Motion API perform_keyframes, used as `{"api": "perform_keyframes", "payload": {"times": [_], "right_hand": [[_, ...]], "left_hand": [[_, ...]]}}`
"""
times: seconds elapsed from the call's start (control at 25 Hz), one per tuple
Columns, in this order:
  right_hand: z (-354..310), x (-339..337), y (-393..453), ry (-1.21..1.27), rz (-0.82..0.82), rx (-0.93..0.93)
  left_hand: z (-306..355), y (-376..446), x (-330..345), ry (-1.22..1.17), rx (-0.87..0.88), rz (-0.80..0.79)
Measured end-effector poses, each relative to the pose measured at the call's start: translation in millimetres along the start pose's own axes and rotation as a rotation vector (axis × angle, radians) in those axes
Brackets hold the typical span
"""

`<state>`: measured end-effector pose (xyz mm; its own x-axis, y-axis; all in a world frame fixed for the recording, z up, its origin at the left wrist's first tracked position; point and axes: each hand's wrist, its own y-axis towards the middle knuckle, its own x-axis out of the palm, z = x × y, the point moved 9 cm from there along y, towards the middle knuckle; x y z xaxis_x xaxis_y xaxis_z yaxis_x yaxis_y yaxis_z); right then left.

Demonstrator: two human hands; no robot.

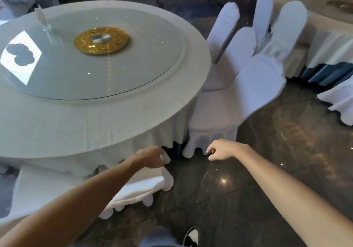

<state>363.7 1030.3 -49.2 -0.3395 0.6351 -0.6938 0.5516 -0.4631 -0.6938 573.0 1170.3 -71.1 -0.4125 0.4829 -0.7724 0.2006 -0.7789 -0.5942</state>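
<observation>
Hands reach forward and down at the near right edge of the round surface (57, 124), which is draped in a white tablecloth (149, 138). The left hand (152, 158) has its grip closed on the far right corner of the white chair cover (145, 183), pinching a fold of cloth just below the tablecloth's hem. That cover lies over the near chair, tucked against the surface at the left. The right hand (219, 150) hangs over the dark floor (248, 189), its grip loosely curled and holding nothing, just beside the scalloped skirt of a second covered chair (219, 109); whether it touches the skirt I cannot tell. A glass turntable (133, 71) with a gold disc (101, 41) sits on the surface.
</observation>
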Motion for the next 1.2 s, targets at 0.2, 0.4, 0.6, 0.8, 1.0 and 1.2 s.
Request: {"api": "perform_keyframes", "payload": {"times": [0.2, 0.4, 0.6, 0.8, 1.0, 1.2], "right_hand": [[127, -84, 2, -0.017, 0.154, 0.052], [226, -181, 47, -0.192, 0.301, -0.016], [324, -286, 99, -0.292, 0.476, -0.065], [418, -372, 135, -0.371, 0.655, -0.159], [521, -440, 189, -0.343, 0.689, -0.219], [608, -509, 241, -0.339, 0.649, -0.375]], "left_hand": [[115, 77, -78, 0.033, -0.007, 0.18], [212, 198, -148, 0.055, 0.035, 0.331], [313, 328, -204, 0.016, 0.011, 0.359], [422, 414, -260, -0.112, 0.063, 0.444], [503, 503, -290, -0.162, 0.004, 0.419], [574, 580, -321, -0.234, -0.112, 0.458]]}}
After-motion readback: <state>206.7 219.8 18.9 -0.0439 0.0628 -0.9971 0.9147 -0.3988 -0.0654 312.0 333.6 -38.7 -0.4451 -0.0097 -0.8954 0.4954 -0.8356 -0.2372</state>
